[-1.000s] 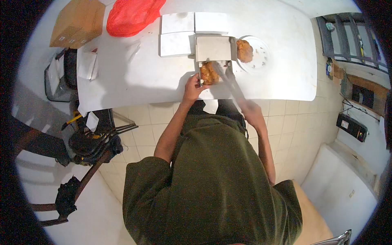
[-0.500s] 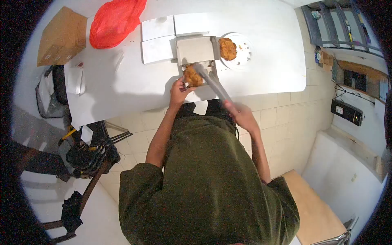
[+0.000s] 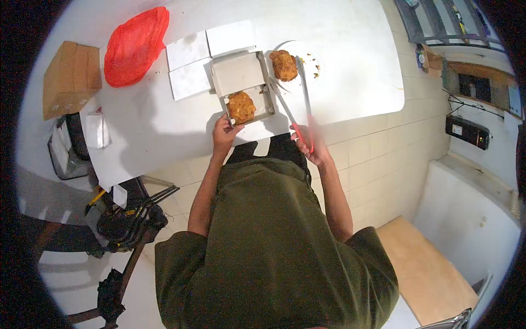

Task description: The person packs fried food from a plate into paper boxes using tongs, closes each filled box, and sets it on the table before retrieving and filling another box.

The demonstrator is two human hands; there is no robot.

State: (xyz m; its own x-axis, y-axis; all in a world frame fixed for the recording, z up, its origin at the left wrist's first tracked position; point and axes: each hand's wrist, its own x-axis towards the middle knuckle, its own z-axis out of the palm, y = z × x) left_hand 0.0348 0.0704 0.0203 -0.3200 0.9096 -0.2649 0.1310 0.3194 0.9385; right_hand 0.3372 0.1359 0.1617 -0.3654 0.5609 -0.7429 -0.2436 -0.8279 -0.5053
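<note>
My left hand point(image 3: 224, 136) grips the near left corner of an open cardboard box point(image 3: 237, 74), thumb and fingers at its wall. Inside the box's near left part lies a piece of fried chicken point(image 3: 241, 107). In my right hand point(image 3: 311, 147) are metal tongs point(image 3: 306, 90) with red handles, their arms spread apart. The tong tips reach to both sides of a second piece of fried chicken point(image 3: 284, 65). That piece rests on the left of a white plate point(image 3: 313, 76) scattered with crumbs. Whether the tips touch it I cannot tell.
Several closed white boxes point(image 3: 231, 38) stand behind the open box. A red plastic bag point(image 3: 135, 48) lies at the back left, near a brown carton point(image 3: 72, 79). A white packet point(image 3: 97, 130) is at the table's left edge. Black chairs point(image 3: 131, 216) stand on the left.
The tongs have moved from the chicken in the box to the piece on the plate, and their arms have spread. My left hand stays at the box. The whole view has turned slightly.
</note>
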